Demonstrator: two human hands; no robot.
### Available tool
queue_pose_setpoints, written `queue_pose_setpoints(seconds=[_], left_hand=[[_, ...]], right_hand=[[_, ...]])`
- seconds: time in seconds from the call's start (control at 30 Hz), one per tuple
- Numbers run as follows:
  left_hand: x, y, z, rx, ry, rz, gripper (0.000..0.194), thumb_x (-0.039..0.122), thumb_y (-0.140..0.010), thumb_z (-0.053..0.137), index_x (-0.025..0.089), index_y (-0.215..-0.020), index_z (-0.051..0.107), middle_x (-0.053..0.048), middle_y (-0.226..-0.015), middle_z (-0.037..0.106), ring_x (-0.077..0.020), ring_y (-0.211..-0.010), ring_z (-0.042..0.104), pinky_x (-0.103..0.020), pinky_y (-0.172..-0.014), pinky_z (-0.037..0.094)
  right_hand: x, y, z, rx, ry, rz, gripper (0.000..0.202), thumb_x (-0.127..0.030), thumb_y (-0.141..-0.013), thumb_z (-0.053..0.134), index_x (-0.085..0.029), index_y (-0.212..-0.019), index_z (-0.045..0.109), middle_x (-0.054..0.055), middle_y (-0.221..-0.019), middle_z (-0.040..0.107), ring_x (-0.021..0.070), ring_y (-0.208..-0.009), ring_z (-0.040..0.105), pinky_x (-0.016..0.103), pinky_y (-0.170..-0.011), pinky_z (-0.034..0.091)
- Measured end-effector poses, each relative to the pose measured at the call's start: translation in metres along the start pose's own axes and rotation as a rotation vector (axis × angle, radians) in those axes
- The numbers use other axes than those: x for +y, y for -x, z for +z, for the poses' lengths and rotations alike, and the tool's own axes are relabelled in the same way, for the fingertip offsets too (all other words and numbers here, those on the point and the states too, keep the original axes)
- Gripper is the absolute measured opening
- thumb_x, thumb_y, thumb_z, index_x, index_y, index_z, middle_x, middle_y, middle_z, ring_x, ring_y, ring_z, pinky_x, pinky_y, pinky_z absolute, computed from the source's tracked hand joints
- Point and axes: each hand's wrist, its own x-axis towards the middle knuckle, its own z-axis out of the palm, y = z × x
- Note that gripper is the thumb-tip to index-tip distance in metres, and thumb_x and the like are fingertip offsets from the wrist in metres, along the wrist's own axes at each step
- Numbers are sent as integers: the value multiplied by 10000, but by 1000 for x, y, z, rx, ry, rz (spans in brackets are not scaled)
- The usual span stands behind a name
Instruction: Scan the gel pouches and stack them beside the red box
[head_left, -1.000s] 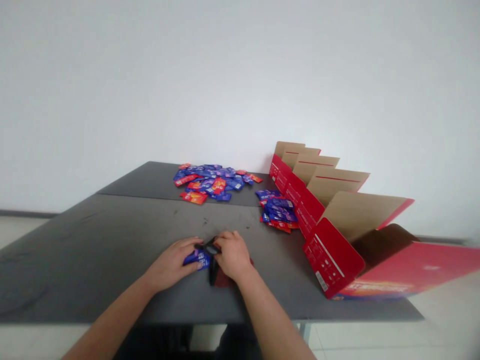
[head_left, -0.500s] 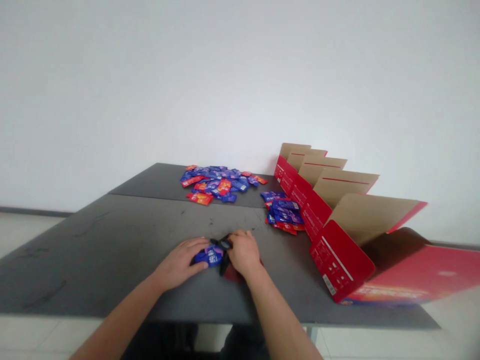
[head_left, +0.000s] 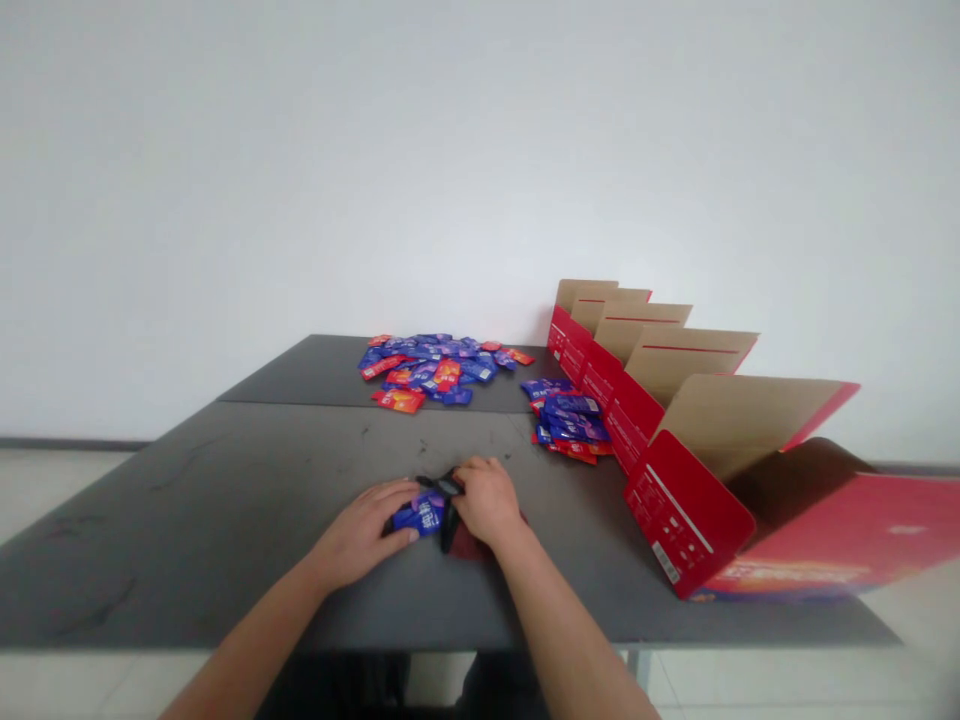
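Near the front middle of the dark table, my left hand (head_left: pixel 369 530) is closed around the left side of a blue packet (head_left: pixel 421 512). A black object (head_left: pixel 449 487), perhaps a clip or strap, lies against the packet's right end. My right hand (head_left: pixel 485 498) has its fingers bent over that black object. Beneath and beside the right wrist shows something dark red (head_left: pixel 468 543), mostly hidden. How firmly the right fingers grip is hard to see.
Blue and red packets (head_left: pixel 439 365) are heaped at the back of the table (head_left: pixel 247 480). A smaller stack of packets (head_left: pixel 571 420) lies right of centre. Several red boxes (head_left: pixel 686 510) with raised brown flaps run along the right side, the nearest jutting past the edge.
The camera view has tilted and shifted slightly. Both hands stay at the packet and the black object, with hardly any movement.
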Motion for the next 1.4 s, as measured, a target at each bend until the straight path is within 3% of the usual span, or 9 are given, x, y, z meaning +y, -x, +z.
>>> queue_pose_setpoints(seconds=[0.1, 0.17, 0.37, 0.53, 0.63, 0.87, 1.07, 1.2, 1.4], left_hand=[[0, 0, -1, -27, -27, -12, 534, 449, -938, 681, 242, -1427, 634, -104, -1510, 618, -327, -1414, 543, -525, -1214, 414], [-1, 0, -1, -27, -36, -11, 535, 465, -940, 675, 239, -1424, 636, -110, -1508, 619, -334, -1406, 551, -531, -1207, 423], [-4, -1, 2, 1, -15, 22, 462, 432, -923, 687, 248, -1347, 687, -108, -1470, 650, -338, -1352, 600, -514, -1182, 460], [-1, 0, -1, -15, -28, 7, 499, 458, -950, 662, 271, -1413, 648, -87, -1500, 630, -322, -1408, 554, -527, -1207, 429], [-3, 0, -1, -20, -30, 8, 492, 490, -958, 646, 270, -1398, 667, -93, -1496, 633, -331, -1399, 564, -540, -1194, 442], [-14, 0, 3, -11, -8, 13, 516, 500, -934, 672, 288, -1404, 669, -90, -1518, 614, -325, -1407, 559, -527, -1198, 438], [-22, -24, -34, -280, 110, 23, 442, 527, -958, 639, 332, -1349, 711, -58, -1481, 648, -286, -1366, 604, -431, -1163, 476], [-7, -51, -42, -312, 80, 90, 432, 541, -920, 656, 263, -1231, 766, -81, -1306, 724, -287, -1204, 688, -382, -1071, 530], [27, -65, -8, -229, -55, 103, 624, 521, -737, 803, 230, -1277, 687, -128, -1308, 653, -351, -1193, 639, -440, -1053, 496]], right_hand=[[18, -6, -13, 22, 34, 115, 227, -197, -922, 585, -225, -1031, 782, 91, -1126, 709, 244, -1054, 570, 347, -905, 393], [12, -5, -20, 55, 27, 99, 232, -215, -926, 586, -240, -1056, 777, 85, -1136, 706, 248, -1063, 560, 352, -919, 390], [-26, 5, 1, 57, -73, -217, 195, -287, -904, 633, -264, -1046, 765, 34, -1147, 707, 235, -1071, 541, 328, -906, 396], [27, 0, -3, 26, -21, 93, 263, -169, -889, 594, -255, -1062, 773, 56, -1146, 713, 216, -1077, 576, 323, -947, 373], [54, 11, -15, 40, 13, 177, 228, -166, -878, 604, -231, -1013, 776, 75, -1127, 716, 232, -1068, 589, 332, -944, 376], [46, 57, -4, 173, -40, 232, 296, -165, -885, 601, -286, -1109, 752, 33, -1298, 680, 244, -1108, 569, 334, -963, 391], [45, 59, -3, 195, -69, 244, 311, -161, -881, 583, -289, -1109, 751, 29, -1278, 687, 255, -1084, 559, 344, -928, 405], [46, 60, -2, 211, -62, 235, 329, -161, -884, 577, -291, -1141, 738, 36, -1283, 681, 255, -1083, 557, 346, -925, 405], [46, 61, -2, 211, -77, 235, 341, -169, -887, 574, -287, -1163, 736, 38, -1291, 679, 259, -1099, 558, 351, -933, 407]])
